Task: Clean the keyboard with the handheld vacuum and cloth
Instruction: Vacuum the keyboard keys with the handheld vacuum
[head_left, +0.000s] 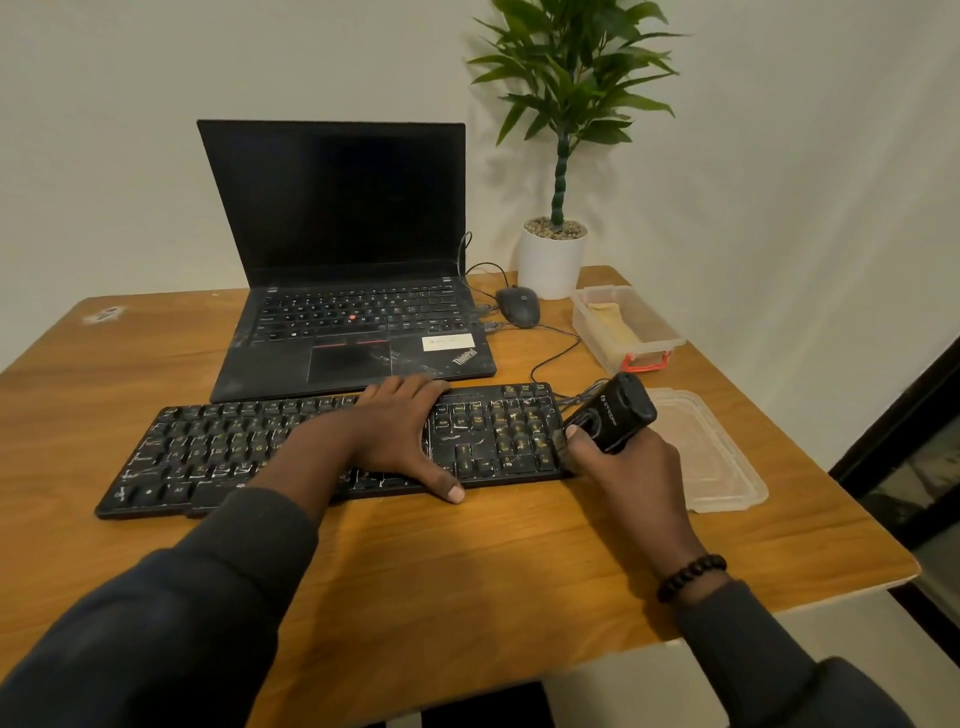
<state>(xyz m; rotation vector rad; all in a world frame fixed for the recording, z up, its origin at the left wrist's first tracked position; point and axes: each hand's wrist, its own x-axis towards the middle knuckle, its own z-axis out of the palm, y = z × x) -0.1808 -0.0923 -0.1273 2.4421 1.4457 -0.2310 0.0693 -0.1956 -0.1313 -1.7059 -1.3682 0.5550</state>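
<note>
Wooden table (467, 587): bears all items below. Laptop (343, 249): open, screen dark, at 12 o'clock from the keyboard, just behind it. Potted plant (553, 260): white pot, at 1 o'clock, by the wall. Keyboard (218, 452): black, full-size, flat on the table at centre, keys streaked with pale marks; judged light, rigid and apt to slide, so best pinned from above at mid-length rather than lifted by an end. Container lid (722, 467): clear, flat, at 3 o'clock, just beyond the vacuum. Plastic container (649, 332): clear, red latch, open, at 2 o'clock; the pale folded item inside is probably the cloth (610, 319). Left hand (400, 436): palm down on the keyboard right of centre, fingers straight and close together over the far edge, thumb spread to the near edge. Right hand (623, 467): fingers curled round the vacuum body, thumb on its face. Handheld vacuum (613, 415): black, compact, at the keyboard's right end by the number pad, nozzle end hidden; judged light, hard-shelled, one-hand grip about the middle. Mouse (519, 306): black, corded, at 1 o'clock beside the laptop.
</note>
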